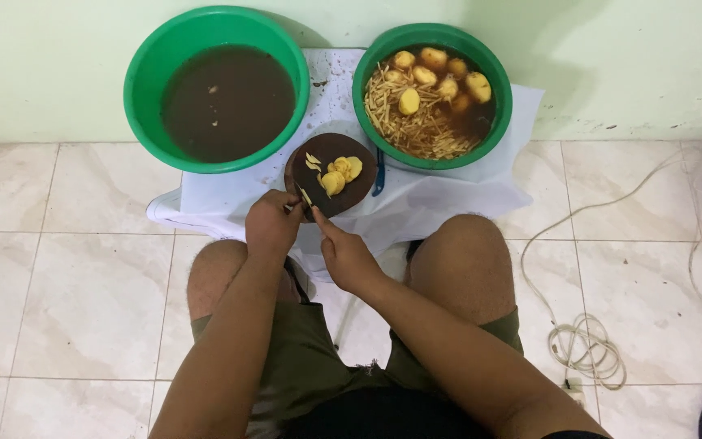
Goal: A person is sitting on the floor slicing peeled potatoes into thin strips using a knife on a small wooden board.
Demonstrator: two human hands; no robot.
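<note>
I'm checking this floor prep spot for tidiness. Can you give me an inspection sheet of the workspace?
Surface: pale floor tiles with a white sheet spread under the work.
Job's things: round dark cutting board holding yellow peeled pieces and thin slices; knife at the board's near edge.
Clutter: left green basin of murky brown water; right green basin with yellow strips and whole peeled pieces in brown water.
Grippers: left hand at the board's edge beside the blade; right hand gripping the knife.
Cables: white cord coiled on the tiles at right.
Surroundings: pale green wall; bare knees either side.
</note>
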